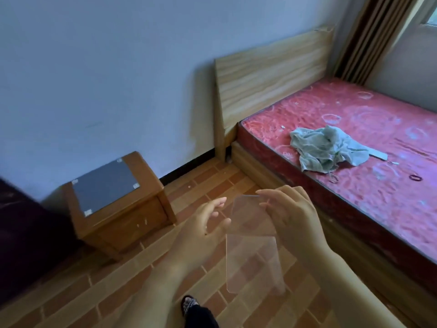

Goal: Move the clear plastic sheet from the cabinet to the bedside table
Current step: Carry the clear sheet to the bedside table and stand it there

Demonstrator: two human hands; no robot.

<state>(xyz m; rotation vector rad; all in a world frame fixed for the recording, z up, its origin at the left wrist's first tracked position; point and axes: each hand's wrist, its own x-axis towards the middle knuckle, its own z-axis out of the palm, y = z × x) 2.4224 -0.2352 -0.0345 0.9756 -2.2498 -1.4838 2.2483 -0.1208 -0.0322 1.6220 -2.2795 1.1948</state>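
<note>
A clear plastic sheet hangs upright in the air over the brick-patterned floor, low in the middle of the view. My right hand grips its upper right edge between thumb and fingers. My left hand is just left of the sheet with fingers spread, its thumb near the sheet's left edge; touching or apart I cannot tell. The wooden bedside table with a grey glass top stands against the wall, to the left of and beyond both hands.
A bed with a red mattress and wooden headboard fills the right side; a crumpled pale green cloth lies on it. A dark object sits at the left edge. My foot shows at the bottom.
</note>
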